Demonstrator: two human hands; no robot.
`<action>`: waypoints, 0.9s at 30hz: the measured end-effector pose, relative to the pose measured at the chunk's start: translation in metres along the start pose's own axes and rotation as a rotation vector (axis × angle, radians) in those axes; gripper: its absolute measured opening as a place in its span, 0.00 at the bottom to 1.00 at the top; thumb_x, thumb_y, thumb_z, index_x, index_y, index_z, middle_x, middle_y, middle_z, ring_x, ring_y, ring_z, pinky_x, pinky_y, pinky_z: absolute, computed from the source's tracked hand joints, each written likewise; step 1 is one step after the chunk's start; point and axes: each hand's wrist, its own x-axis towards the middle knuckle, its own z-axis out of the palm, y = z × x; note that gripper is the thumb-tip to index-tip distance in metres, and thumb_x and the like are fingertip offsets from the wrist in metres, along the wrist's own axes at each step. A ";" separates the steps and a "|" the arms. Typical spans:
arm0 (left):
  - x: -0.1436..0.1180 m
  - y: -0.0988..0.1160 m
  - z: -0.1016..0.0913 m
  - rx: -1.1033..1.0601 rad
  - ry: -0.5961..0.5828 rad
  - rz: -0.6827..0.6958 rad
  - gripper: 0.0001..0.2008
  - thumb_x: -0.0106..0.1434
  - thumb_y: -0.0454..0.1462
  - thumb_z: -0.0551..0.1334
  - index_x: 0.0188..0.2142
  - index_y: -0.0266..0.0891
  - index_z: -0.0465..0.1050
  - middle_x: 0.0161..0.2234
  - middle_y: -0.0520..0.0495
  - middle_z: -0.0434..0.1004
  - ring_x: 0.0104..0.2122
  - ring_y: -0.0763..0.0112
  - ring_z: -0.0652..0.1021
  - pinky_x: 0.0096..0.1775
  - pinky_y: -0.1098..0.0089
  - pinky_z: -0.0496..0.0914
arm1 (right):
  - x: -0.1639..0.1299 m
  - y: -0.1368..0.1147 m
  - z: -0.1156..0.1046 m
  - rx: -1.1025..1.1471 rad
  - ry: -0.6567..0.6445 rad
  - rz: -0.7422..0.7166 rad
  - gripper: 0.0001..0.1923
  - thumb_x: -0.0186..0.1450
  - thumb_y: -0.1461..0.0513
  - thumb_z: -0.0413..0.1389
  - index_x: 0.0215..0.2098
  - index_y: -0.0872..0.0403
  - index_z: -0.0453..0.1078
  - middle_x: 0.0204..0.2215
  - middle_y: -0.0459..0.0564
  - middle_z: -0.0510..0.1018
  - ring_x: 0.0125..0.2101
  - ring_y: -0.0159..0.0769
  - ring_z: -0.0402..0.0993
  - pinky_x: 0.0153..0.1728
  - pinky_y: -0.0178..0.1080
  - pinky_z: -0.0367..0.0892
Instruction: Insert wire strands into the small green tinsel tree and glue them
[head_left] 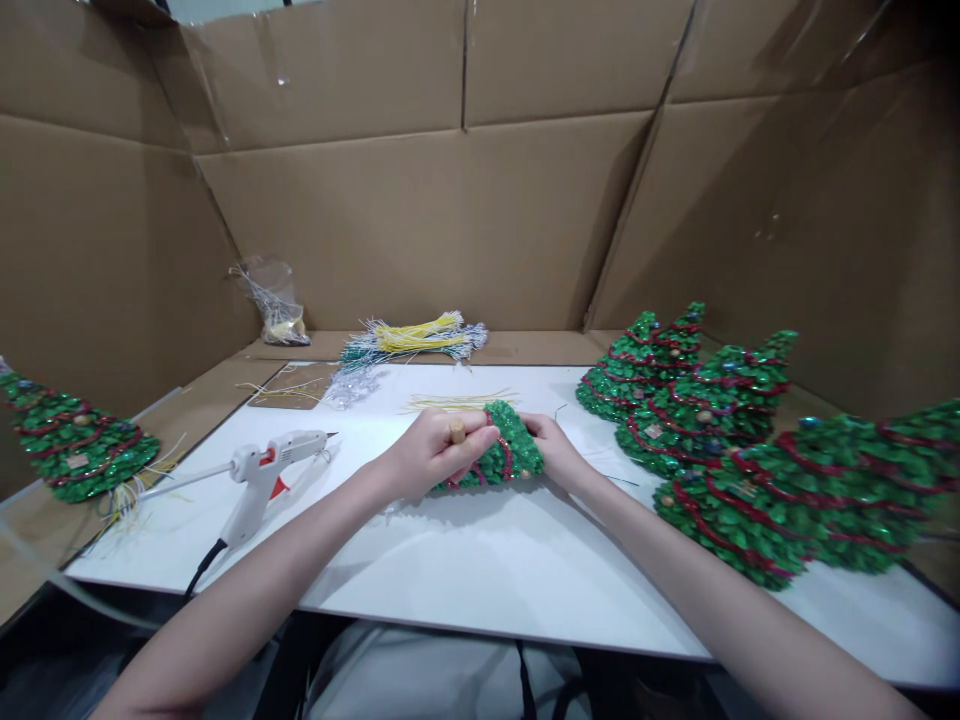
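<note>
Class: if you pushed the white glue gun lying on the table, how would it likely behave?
The glue gun lies on its side, so it would probably slide rather than roll. Its black cord trails off the table edge and might drag or tug it back.

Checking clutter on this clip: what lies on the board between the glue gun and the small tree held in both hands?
In the head view, only bare white board lies between the glue gun and the small tree; the left hand grips the tree's near side.
</note>
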 end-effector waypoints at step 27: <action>-0.012 -0.016 -0.008 -0.206 0.118 -0.068 0.23 0.65 0.44 0.52 0.17 0.34 0.62 0.14 0.51 0.67 0.15 0.81 0.64 0.19 0.78 0.59 | -0.001 0.002 -0.002 -0.015 0.012 0.017 0.17 0.52 0.63 0.53 0.38 0.56 0.77 0.39 0.49 0.80 0.40 0.46 0.74 0.38 0.42 0.69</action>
